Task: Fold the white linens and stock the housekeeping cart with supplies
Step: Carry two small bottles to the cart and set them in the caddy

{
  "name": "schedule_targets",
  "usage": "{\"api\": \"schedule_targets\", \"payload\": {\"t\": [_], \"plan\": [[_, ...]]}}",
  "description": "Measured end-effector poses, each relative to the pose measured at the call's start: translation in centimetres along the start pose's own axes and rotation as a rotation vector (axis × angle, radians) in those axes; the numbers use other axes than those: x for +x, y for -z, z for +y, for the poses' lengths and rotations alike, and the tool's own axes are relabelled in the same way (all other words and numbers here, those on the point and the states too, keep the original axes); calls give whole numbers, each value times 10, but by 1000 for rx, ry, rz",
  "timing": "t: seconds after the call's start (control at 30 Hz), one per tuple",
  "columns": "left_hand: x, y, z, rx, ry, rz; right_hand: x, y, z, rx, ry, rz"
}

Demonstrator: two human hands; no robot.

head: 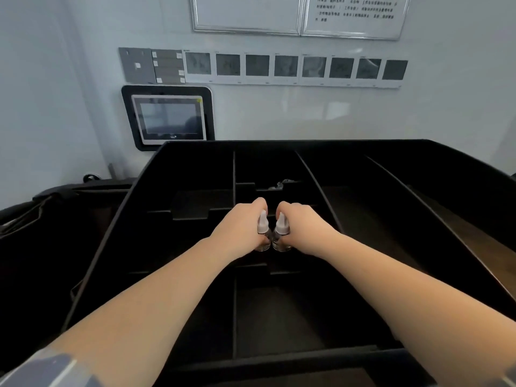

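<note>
The black housekeeping cart tray [195,152] fills the middle of the head view, split by dividers into several compartments. My left hand [240,224] grips a small clear bottle with a white pointed cap [263,227]. Gripped in my right hand [303,224] is a matching small clear bottle [281,229]. The two bottles stand upright side by side, nearly touching, over a middle compartment of the tray. Their bases are partly hidden by my fingers. No white linens are in view.
A small pale crumpled item [280,183] lies in a far middle compartment. A wall-mounted screen [169,118] sits behind the cart's left corner. Framed notices [245,15] and a row of dark photo cards [296,67] hang on the wall. A dark bag [42,208] hangs at left.
</note>
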State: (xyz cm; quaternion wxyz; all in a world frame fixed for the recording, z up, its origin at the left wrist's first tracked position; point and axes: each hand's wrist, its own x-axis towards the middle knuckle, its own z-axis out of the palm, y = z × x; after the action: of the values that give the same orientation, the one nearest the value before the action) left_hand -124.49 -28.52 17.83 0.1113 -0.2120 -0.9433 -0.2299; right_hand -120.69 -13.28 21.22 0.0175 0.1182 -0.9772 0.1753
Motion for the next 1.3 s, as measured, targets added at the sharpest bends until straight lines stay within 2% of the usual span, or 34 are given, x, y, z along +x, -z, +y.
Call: {"api": "schedule_targets", "payload": {"t": [0.23,0.47,0.57,0.9,1.3], "plan": [[-3,-10,1,-13,62,2,2,-3,3,38,-81,15],[-6,-11,9,68,138,134,-5,-6,5,79,-168,117],[-6,-14,8,20,164,152,-3,-8,7,130,-227,117],[0,-23,-10,-150,213,190,3,-10,10,148,-239,113],[-5,-6,-4,14,245,129,-7,1,4,142,-257,40]]}}
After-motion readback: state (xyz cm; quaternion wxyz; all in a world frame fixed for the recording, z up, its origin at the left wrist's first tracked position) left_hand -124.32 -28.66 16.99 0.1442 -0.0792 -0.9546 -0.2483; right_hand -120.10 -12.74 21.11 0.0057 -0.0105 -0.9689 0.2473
